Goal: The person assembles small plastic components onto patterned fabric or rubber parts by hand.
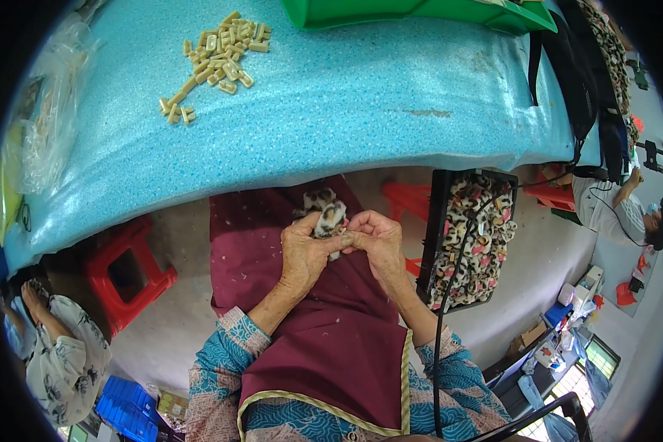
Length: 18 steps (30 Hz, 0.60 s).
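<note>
My left hand (303, 254) and my right hand (379, 239) meet over my lap, above a maroon apron (331, 331). Both pinch a small fuzzy leopard-print piece (325, 212), cream with brown and black spots. My left thumb and fingers hold its lower edge, and my right fingertips press against it from the right. Part of the piece is hidden behind my fingers.
A turquoise table (346, 96) lies ahead with a heap of small beige plastic clips (217, 55) and a green tray (420, 13). A black crate of leopard-print pieces (473, 236) stands at my right. Red stools (129, 269) and another person (62, 353) are at the left.
</note>
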Available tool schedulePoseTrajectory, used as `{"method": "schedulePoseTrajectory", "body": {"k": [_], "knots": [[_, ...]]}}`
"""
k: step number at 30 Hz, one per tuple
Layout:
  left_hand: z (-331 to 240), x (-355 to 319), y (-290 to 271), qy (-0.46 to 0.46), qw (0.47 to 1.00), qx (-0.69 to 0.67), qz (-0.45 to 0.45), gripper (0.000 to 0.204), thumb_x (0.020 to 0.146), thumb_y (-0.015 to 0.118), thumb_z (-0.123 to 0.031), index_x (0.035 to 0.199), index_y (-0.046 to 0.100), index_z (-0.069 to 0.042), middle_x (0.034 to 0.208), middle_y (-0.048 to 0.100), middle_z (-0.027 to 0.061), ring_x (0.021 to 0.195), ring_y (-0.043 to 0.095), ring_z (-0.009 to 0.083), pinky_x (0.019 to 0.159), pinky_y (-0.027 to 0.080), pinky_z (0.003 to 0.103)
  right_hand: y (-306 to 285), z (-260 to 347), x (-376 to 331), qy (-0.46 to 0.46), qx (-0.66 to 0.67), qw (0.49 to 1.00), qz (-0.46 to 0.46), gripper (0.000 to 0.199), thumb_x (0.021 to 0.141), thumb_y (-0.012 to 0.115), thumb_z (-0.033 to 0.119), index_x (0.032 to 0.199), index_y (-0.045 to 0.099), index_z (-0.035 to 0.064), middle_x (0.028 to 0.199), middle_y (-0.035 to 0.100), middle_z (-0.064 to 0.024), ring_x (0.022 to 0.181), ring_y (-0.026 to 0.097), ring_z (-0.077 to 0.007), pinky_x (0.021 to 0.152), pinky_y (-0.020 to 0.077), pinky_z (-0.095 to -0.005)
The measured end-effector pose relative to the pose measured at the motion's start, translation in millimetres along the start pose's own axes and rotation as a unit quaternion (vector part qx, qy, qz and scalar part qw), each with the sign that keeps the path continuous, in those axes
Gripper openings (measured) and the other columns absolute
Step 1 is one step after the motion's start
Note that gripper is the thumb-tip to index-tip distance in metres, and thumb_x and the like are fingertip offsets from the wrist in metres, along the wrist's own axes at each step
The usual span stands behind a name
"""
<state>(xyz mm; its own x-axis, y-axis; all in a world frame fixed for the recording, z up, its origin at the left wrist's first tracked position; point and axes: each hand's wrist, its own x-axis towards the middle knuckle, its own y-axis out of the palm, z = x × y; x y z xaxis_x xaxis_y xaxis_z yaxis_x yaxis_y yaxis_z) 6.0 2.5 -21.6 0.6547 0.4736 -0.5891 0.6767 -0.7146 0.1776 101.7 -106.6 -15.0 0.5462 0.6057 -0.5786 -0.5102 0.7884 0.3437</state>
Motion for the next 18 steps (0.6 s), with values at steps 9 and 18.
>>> {"method": "schedulePoseTrajectory", "body": {"k": [9,18], "knots": [[-7,-19,-26,0.038,0.998,0.04,0.024,0.026,0.073,0.074,-0.009,0.097,0.064,-0.001,0.08,0.063,0.0005,0.072,0.056,0.0079,0.065,0.048,0.024,17,20,-23,0.021,-0.049,0.998,0.042,0.011,0.081,0.058,-0.005,0.091,0.061,-0.003,0.08,0.066,-0.0091,0.07,0.064,-0.0129,0.062,0.0528,-0.0234],[-30,-102,-52,0.061,0.972,0.176,0.145,0.03,0.072,0.071,-0.005,0.099,0.059,-0.003,0.085,0.062,0.008,0.076,0.059,0.0209,0.065,0.047,0.032,63,42,-25,-0.209,-0.343,0.848,0.346,0.022,0.077,0.059,0.004,0.098,0.062,-0.0023,0.099,0.064,-0.0144,0.092,0.063,-0.0245,0.078,0.0494,-0.0335]]}}
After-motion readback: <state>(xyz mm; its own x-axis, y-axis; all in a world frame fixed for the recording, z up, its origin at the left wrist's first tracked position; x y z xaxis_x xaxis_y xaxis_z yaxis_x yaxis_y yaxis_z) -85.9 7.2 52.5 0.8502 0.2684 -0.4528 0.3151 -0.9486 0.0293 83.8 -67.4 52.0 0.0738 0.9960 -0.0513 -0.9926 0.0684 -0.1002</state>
